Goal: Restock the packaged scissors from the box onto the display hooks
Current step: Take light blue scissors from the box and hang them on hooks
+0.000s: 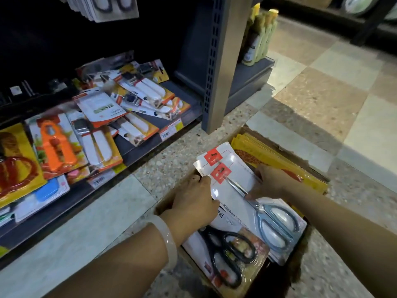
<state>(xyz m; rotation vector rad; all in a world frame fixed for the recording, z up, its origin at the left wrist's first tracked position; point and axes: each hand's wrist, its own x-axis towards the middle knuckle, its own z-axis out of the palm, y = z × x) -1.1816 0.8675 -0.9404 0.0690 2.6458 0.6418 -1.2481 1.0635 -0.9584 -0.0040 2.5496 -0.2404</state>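
A cardboard box (165, 203) stands on the floor in front of the shelf. On top of it lies a stack of white blister packs of grey-handled kitchen scissors (238, 190), each with a red hang tab at its top. My left hand (195, 201) grips the left edge of this stack. My right hand (270, 181) grips its right edge, thumb pressing on the blades. Below them a pack of black-handled scissors (227, 252) lies in the box. Yellow packs (268, 160) fill the far end of the box.
The low shelf (133, 147) at left holds piles of packaged peelers, an orange tool and other kitchen gadgets. White packs (107, 7) hang from hooks at the top left. A grey shelf upright (223, 61) stands behind the box. Tiled floor spreads to the right.
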